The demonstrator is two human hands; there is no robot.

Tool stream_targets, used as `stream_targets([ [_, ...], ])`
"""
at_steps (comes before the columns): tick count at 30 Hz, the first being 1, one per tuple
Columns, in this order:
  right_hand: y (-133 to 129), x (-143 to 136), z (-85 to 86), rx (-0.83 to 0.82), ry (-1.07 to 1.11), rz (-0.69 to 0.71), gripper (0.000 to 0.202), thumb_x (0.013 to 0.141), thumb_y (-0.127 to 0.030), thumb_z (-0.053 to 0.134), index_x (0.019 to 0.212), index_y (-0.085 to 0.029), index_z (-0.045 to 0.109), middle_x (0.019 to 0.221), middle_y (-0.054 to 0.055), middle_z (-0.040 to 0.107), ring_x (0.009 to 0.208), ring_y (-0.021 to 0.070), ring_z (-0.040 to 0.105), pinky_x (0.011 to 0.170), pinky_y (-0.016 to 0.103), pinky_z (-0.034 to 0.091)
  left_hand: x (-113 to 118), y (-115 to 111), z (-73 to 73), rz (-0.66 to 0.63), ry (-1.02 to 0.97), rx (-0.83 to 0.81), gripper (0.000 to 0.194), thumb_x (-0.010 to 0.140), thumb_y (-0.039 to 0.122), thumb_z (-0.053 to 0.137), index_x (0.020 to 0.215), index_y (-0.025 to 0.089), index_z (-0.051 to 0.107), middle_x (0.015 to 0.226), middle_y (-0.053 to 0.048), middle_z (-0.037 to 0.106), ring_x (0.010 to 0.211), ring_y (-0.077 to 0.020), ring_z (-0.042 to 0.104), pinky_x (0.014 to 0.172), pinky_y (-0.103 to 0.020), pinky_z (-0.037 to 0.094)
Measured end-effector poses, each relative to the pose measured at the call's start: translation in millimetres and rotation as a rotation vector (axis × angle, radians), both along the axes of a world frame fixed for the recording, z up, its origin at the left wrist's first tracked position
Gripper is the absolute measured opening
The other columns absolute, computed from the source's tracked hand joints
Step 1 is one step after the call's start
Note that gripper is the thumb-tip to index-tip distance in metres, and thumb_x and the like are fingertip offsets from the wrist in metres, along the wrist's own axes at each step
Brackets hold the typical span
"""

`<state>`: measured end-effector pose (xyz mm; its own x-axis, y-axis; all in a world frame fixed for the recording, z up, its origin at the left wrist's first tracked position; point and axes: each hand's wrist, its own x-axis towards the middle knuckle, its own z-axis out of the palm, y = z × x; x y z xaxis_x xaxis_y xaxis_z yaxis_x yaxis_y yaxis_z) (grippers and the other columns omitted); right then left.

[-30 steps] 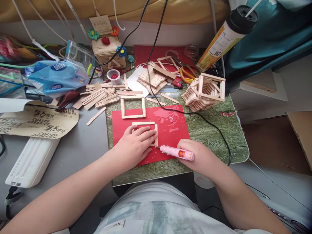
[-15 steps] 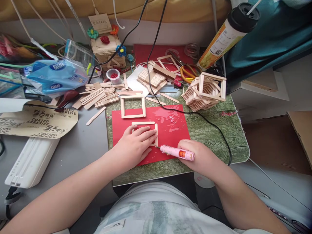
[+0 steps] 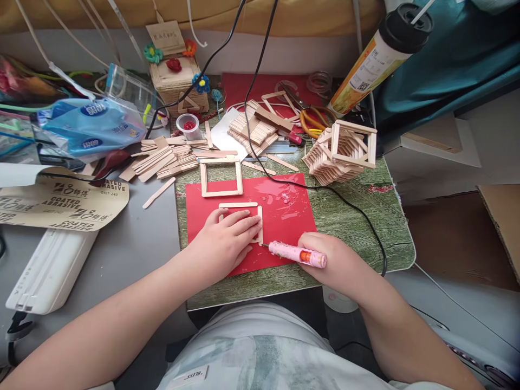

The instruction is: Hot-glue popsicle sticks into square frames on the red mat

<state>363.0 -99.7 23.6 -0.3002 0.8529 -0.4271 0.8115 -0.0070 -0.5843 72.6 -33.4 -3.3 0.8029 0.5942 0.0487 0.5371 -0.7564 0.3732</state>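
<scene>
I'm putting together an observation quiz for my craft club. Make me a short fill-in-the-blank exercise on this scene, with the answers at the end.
1. The glue gun in the right hand has a body coloured mainly ____.
2. The left hand lies over a craft-stick frame on a ____ sheet.
3. The tall cup has a ____ lid.
4. The sandpaper is printed "COATED ____".

Missing words: pink; red; black; ABRASIVE.
</scene>
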Motion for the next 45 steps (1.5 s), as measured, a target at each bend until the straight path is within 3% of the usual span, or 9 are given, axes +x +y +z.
stream_targets([
  [20, 0, 0, -0.8, -0.012, 0.009, -0.016, 0.033, 0.103, -0.035, 0.058, 0.074, -0.024, 0.044, 0.071, -0.001, 0.055, 0.062, 0.0156, 0.049, 0.057, 0.03, 0.029, -1, -1, 0.0, -0.011, 0.02, 0.009, 0.042, 0.11, 0.029, 0.048, 0.149, 0.021, 0.062, 0.155, -0.008, 0.064, 0.144, -0.0308, 0.058, 0.118, -0.055, 0.034],
  [26, 0, 3, -2.5, 0.028, 0.015, -0.052, 0.027, 0.096, -0.024, 0.063, 0.075, -0.024, 0.046, 0.073, -0.002, 0.056, 0.064, 0.015, 0.05, 0.06, 0.029, 0.033, 0, 0, 1.3, -0.008, 0.005, 0.012, 0.041, 0.11, 0.029, 0.049, 0.148, 0.022, 0.063, 0.153, -0.008, 0.066, 0.142, -0.0303, 0.06, 0.117, -0.053, 0.035],
  [32, 6, 11, -8.1, 0.13, 0.101, -0.199, 0.018, 0.098, -0.029, 0.069, 0.083, -0.024, 0.059, 0.087, 0.001, 0.066, 0.077, 0.018, 0.061, 0.07, 0.031, 0.042, -1, -1, 0.4, -0.001, 0.004, 0.002, 0.041, 0.11, 0.031, 0.049, 0.148, 0.024, 0.064, 0.152, -0.009, 0.066, 0.143, -0.0305, 0.059, 0.118, -0.053, 0.035],
  [37, 11, 15, -20.4, 0.269, 0.157, -0.429, 0.016, 0.097, -0.033, 0.072, 0.088, -0.024, 0.064, 0.094, 0.003, 0.069, 0.085, 0.0212, 0.066, 0.077, 0.033, 0.049, -3, 0, -1.9, -0.017, 0.003, 0.01, 0.043, 0.11, 0.031, 0.05, 0.15, 0.023, 0.062, 0.154, -0.009, 0.065, 0.143, -0.0302, 0.059, 0.119, -0.054, 0.034],
  [42, 25, 17, -38.0, 0.423, 0.181, -0.652, 0.027, 0.091, -0.045, 0.08, 0.089, -0.023, 0.065, 0.085, 0.001, 0.069, 0.077, 0.021, 0.064, 0.073, 0.034, 0.05, -3, 0, -2.6, -0.018, 0.0, 0.04, 0.043, 0.11, 0.031, 0.05, 0.151, 0.023, 0.062, 0.153, -0.009, 0.066, 0.141, -0.0307, 0.061, 0.12, -0.055, 0.033],
  [45, 35, 20, -48.9, 0.504, 0.213, -0.675, 0.028, 0.087, -0.045, 0.083, 0.095, -0.023, 0.067, 0.093, 0.002, 0.073, 0.084, 0.0234, 0.067, 0.081, 0.038, 0.054, -2, 1, -2.4, -0.024, 0.006, 0.05, 0.044, 0.11, 0.031, 0.049, 0.152, 0.022, 0.061, 0.153, -0.009, 0.065, 0.141, -0.0309, 0.061, 0.119, -0.054, 0.034],
])
